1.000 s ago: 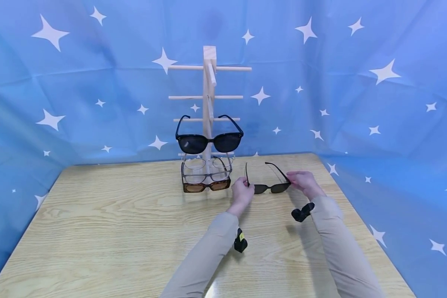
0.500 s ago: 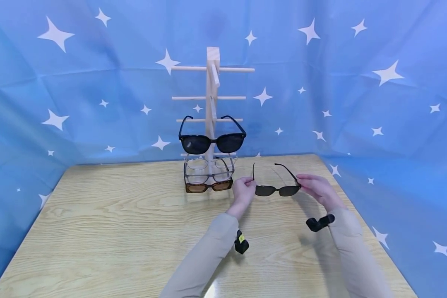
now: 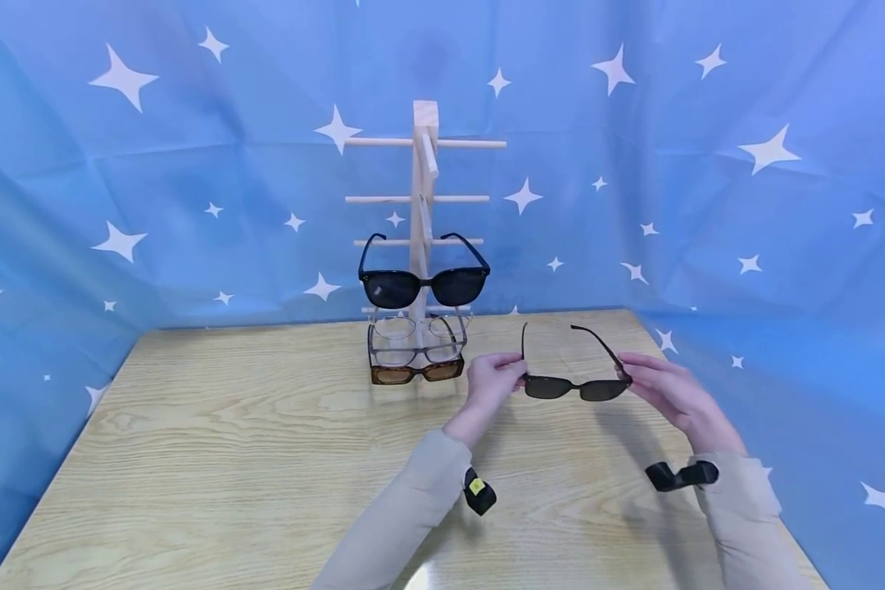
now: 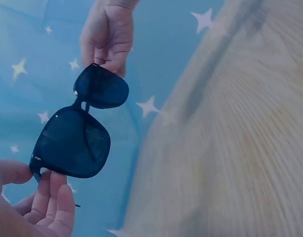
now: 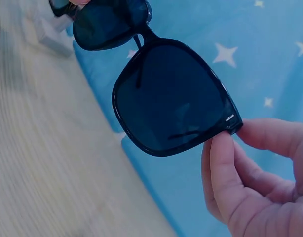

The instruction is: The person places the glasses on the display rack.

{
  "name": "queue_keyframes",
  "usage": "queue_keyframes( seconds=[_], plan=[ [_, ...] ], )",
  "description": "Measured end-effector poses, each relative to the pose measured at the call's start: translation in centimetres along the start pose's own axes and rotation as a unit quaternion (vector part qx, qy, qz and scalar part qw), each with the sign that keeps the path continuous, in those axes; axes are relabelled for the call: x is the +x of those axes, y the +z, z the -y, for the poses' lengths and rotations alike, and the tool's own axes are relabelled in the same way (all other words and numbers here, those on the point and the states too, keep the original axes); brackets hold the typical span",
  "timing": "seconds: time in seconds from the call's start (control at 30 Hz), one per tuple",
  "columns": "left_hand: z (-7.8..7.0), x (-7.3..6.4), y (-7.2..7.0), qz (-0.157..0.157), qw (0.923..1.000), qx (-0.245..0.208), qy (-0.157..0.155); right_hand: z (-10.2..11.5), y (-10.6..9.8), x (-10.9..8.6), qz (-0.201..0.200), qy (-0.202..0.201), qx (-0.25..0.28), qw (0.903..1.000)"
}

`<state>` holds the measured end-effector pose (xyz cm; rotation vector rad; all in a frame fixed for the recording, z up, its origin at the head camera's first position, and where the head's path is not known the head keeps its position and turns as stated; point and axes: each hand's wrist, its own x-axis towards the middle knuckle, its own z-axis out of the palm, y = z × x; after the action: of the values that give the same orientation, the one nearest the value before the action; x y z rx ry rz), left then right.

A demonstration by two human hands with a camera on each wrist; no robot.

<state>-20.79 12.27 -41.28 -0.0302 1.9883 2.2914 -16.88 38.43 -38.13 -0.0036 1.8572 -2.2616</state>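
Note:
Black sunglasses [image 3: 549,388] with dark lenses and both arms unfolded are held between the two hands, above the right part of the table. My left hand [image 3: 491,382] pinches the left hinge corner of the frame; my right hand [image 3: 671,391] pinches the right one. In the left wrist view the sunglasses [image 4: 75,143] hang over the table edge line, thumb and fingers of the left hand [image 4: 38,202] at the near corner. The right wrist view shows the right hand [image 5: 255,173] gripping the other corner of the sunglasses [image 5: 166,98].
Left of the hands stands a wooden glasses rack [image 3: 425,119] with bare upper pegs. It bears black sunglasses [image 3: 459,287], thin metal-rimmed glasses [image 3: 394,329], grey-framed glasses [image 3: 395,357] and tortoiseshell sunglasses [image 3: 394,376]. A blue star-patterned cloth [image 3: 280,74] surrounds the wooden table [image 3: 214,459].
Both hands have moved right and toward the camera with the sunglasses, which look larger and further from the rack. The view has shifted slightly. The eyewear on the rack stays in place.

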Motion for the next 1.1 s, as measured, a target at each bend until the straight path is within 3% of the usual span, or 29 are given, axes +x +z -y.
queue_keyframes(
  seconds=[0.3, 0.53, 0.7, 1.1],
  plan=[
    [-2.7, -1.8, -0.1, 0.039, 0.9983, -0.043, -0.007, 1.2, 0.3, -2.0, 0.067, -0.050, 0.116, 0.9897],
    [-5.1, -3.3, -0.4, 0.073, 0.9961, -0.046, 0.015, 2.6, 0.7, -3.3, 0.096, -0.080, 0.133, 0.9831],
    [-6.9, -4.1, -0.5, 0.088, 0.9945, -0.052, 0.025, 3.6, 1.3, -4.1, 0.095, -0.090, 0.141, 0.9814],
    [-10.0, -5.8, -1.0, 0.090, 0.9928, -0.046, 0.065, 5.7, 3.1, -5.2, 0.105, -0.113, 0.182, 0.9712]
  ],
)
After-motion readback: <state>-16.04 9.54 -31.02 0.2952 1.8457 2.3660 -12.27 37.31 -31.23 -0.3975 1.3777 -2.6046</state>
